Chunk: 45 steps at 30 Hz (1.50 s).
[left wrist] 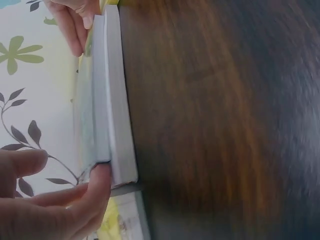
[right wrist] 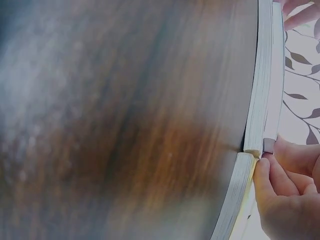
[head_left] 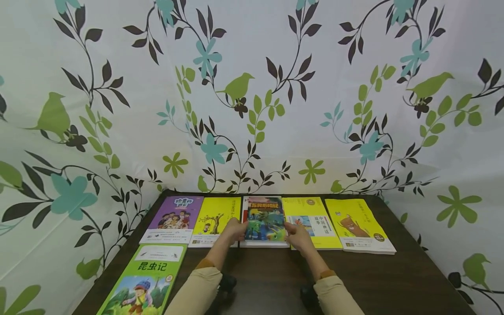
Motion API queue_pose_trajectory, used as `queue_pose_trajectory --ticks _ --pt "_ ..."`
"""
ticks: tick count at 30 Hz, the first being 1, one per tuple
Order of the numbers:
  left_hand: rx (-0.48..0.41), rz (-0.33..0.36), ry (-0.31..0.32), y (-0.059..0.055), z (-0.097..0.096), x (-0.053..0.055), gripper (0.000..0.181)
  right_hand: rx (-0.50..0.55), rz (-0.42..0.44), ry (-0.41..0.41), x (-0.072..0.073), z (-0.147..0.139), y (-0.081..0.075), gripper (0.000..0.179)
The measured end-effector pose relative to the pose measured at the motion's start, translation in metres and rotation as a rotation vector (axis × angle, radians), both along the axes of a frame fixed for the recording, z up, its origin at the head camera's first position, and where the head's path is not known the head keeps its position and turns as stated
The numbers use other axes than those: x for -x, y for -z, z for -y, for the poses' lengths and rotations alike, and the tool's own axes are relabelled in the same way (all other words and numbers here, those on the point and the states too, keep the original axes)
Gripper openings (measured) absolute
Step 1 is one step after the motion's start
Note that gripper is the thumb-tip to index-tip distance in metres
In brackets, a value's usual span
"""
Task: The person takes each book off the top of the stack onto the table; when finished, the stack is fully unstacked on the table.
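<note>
A colourful comic-style book (head_left: 266,221) with a dark green and blue cover lies on top of a white-edged book (head_left: 264,244) in the middle of the back row. At its left edge is my left hand (head_left: 236,230); a fingertip touches the upper book's end (left wrist: 101,90), while the thumb stays apart from the cover. My right hand (head_left: 298,237) pinches the lower right corner of the same book, thumb on the cover side and fingers at the edge (right wrist: 268,145). The wrist views show the two books' page edges stacked, the lower one thicker.
Left of the stack lie a yellow book (head_left: 214,218) and a purple book (head_left: 173,218). To its right are two more yellow books, one with a picture band (head_left: 315,225), one with a brown animal (head_left: 356,223). A green book (head_left: 143,280) lies front left on the dark table (head_left: 401,280). Patterned cloth (head_left: 252,109) hangs behind.
</note>
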State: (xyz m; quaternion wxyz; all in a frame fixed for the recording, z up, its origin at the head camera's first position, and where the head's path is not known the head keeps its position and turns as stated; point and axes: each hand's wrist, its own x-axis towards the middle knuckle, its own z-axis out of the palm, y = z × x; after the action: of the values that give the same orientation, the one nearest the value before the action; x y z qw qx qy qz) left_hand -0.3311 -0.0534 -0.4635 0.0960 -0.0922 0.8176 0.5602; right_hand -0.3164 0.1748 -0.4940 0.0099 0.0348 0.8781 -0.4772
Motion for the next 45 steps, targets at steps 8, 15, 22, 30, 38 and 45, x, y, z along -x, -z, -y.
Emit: queue_pose_trajectory --ticks 8,15,22,30,38,45 --pt "0.073 -0.037 -0.007 0.001 -0.008 0.001 0.047 -0.001 0.005 -0.03 -0.001 -0.004 -0.002 0.053" --pt "0.099 0.014 -0.009 0.001 -0.018 0.005 0.058 0.053 0.012 -0.089 0.0 -0.012 -0.003 0.052" --pt "0.025 -0.003 -0.014 0.004 -0.019 0.007 0.06 0.066 0.022 -0.11 -0.001 -0.01 -0.002 0.052" --pt "-0.345 0.094 0.07 0.021 -0.01 0.013 0.044 0.08 0.034 -0.148 -0.004 -0.011 0.001 0.051" --pt "-0.394 0.156 0.163 0.016 -0.003 0.02 0.052 0.128 0.059 -0.097 0.005 -0.009 -0.001 0.044" --pt "-0.363 0.143 0.159 0.011 -0.002 0.024 0.072 0.111 0.028 -0.083 0.008 -0.01 0.0 0.041"
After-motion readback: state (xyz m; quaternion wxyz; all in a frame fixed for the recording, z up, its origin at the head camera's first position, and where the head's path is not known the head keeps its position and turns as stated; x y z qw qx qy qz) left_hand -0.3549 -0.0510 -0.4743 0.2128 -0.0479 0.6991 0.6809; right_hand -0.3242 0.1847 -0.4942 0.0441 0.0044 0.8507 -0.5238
